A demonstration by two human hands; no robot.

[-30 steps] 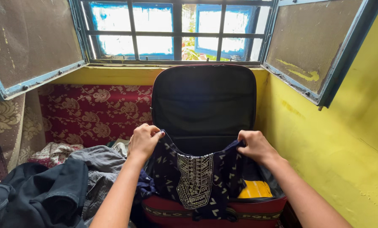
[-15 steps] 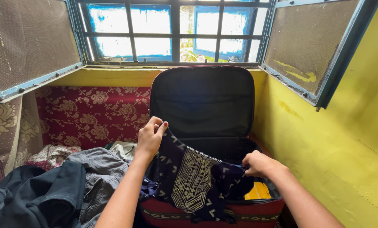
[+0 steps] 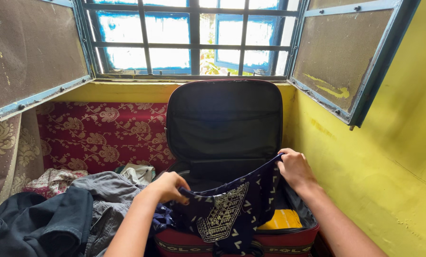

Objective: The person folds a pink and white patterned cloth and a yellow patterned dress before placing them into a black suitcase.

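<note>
A dark blue garment (image 3: 232,209) with pale embroidery on its front hangs stretched between my hands over an open suitcase (image 3: 225,123). My left hand (image 3: 167,186) grips its lower left edge, low and near the case's front. My right hand (image 3: 293,167) pinches its upper right corner, higher, by the case's right side. The suitcase has a black lining, an upright lid and a red front wall (image 3: 184,242). A yellow folded item (image 3: 282,220) lies inside it at the right.
A heap of clothes lies left of the case: a grey garment (image 3: 106,195), a dark one (image 3: 37,228) and a floral one (image 3: 51,181). A red patterned cloth (image 3: 98,133) covers the wall behind. A yellow wall (image 3: 389,157) is close on the right. Window shutters (image 3: 27,52) stand open above.
My left hand has dropped from high on the garment to low by the case's front. My right hand has risen to the right, so the garment's tilt has reversed.
</note>
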